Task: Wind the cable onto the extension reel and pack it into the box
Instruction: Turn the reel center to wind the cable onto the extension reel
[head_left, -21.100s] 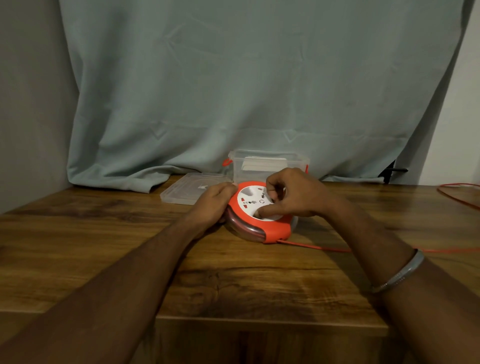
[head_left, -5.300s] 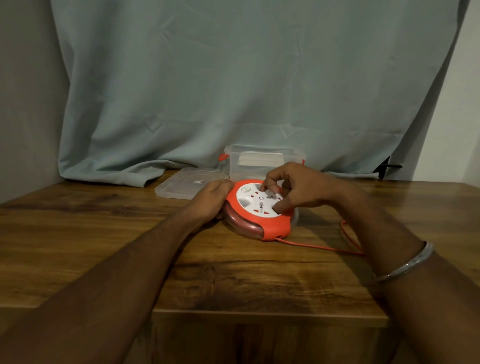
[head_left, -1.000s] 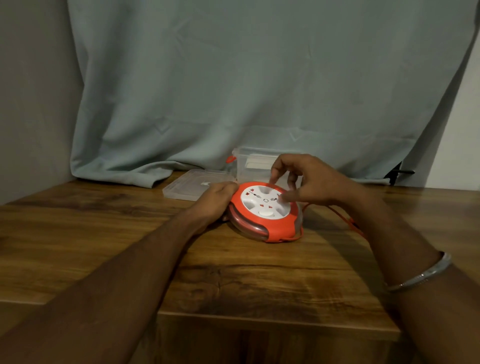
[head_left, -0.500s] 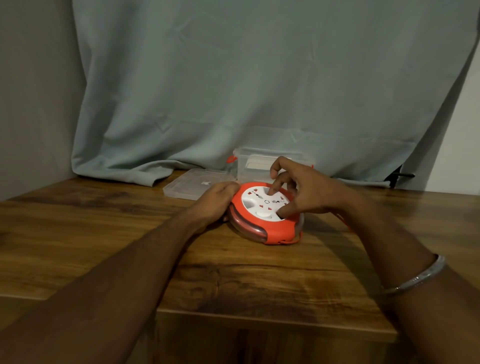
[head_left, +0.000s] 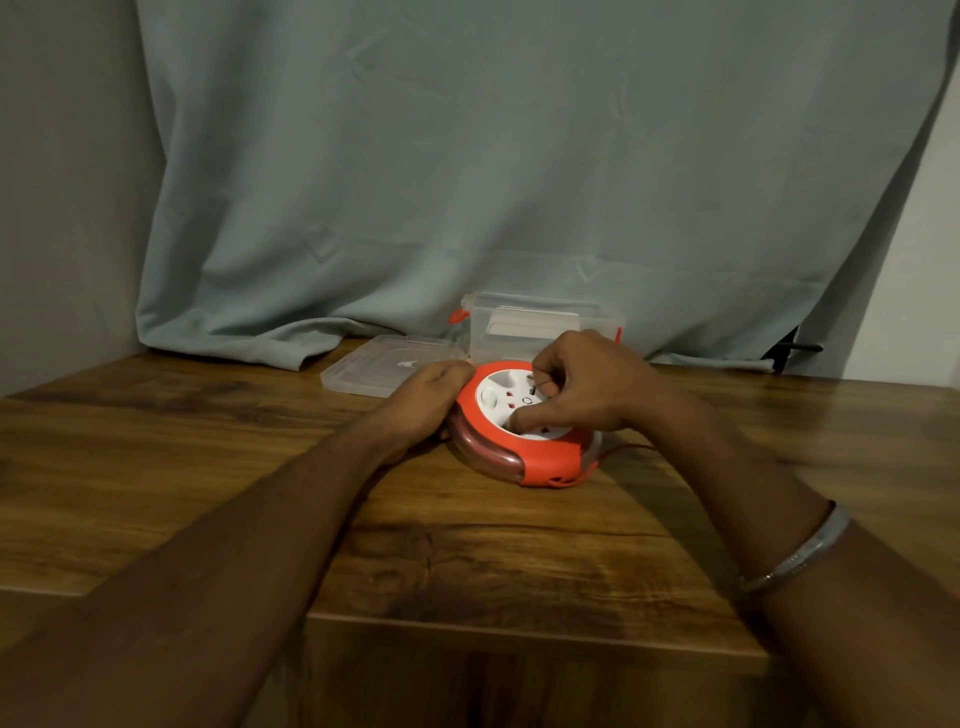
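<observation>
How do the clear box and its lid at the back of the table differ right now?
The box stands tall and open-topped behind the reel; the lid lies flat on the table to its left. The box shows orange clips at its sides; the lid shows none. Both are clear plastic.

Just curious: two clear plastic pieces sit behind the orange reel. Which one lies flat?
The lid, on the left beside the left hand. It lies low on the table, while the box stands taller with walls.
</observation>
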